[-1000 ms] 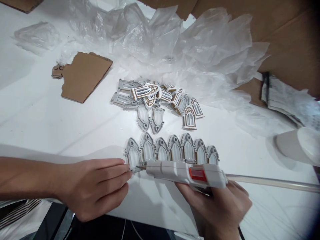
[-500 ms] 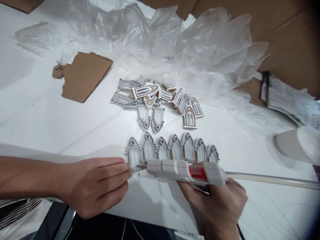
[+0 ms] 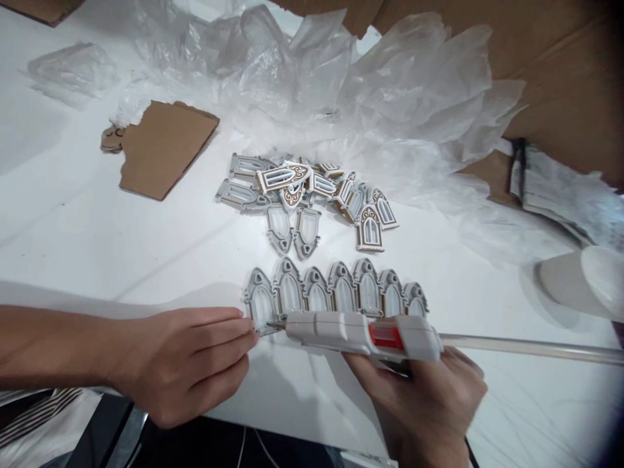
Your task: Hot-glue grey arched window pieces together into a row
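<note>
My right hand (image 3: 424,396) is wrapped round a white glue gun (image 3: 331,328) with a red window in its body. A long clear glue stick (image 3: 531,348) sticks out of its back end. The gun's nozzle (image 3: 277,325) points left, at the lower edge of the leftmost arched window piece (image 3: 262,302). At that piece's lower left corner are the fingertips of my left hand (image 3: 195,364), fingers pressed together, thumb hidden. Several similar pieces (image 3: 342,286) stand side by side in a row, grey backs up; the gun covers some of their lower ends.
Behind the row lies a pile of arched window pieces (image 3: 285,177), some showing white and brown fronts. Crumpled clear plastic (image 3: 390,91) spreads across the back of the white table (image 3: 73,247). A cardboard scrap (image 3: 166,149) lies at left, a white cup (image 3: 580,283) at right.
My right hand has shifted very slightly on the glue gun. The nozzle stays at the same piece, and my left hand is almost still.
</note>
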### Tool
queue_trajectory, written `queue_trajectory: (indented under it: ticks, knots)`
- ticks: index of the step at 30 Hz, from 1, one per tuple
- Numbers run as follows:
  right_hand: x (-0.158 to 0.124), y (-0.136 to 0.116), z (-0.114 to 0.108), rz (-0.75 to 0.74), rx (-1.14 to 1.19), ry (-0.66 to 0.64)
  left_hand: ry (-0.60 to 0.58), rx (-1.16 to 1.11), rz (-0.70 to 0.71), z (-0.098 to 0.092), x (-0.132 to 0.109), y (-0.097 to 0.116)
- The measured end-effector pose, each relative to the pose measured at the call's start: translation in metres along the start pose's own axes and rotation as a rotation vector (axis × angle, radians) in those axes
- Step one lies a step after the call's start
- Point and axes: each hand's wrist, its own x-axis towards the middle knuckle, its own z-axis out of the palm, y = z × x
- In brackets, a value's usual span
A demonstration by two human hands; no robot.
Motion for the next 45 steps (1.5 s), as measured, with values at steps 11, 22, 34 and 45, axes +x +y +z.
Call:
queue_trajectory:
  ticks: [11, 22, 34, 45]
  knots:
    - [-0.003, 0.005, 0.0, -0.031, -0.012, 0.041, -0.018, 0.0, 0.005, -0.001, 0.0, 0.0]
    - [0.0, 0.003, -0.005, 0.032, -0.052, 0.045, -0.013, 0.048, 0.001, -0.003, 0.003, -0.002]
    - [0.002, 0.003, -0.007, 0.099, -0.002, 0.031, -0.015, 0.01, -0.009, 0.001, -0.003, 0.002]
    - [0.008, 0.003, -0.01, 0.103, 0.025, 0.034, 0.004, 0.002, -0.005, -0.003, 0.004, -0.003]
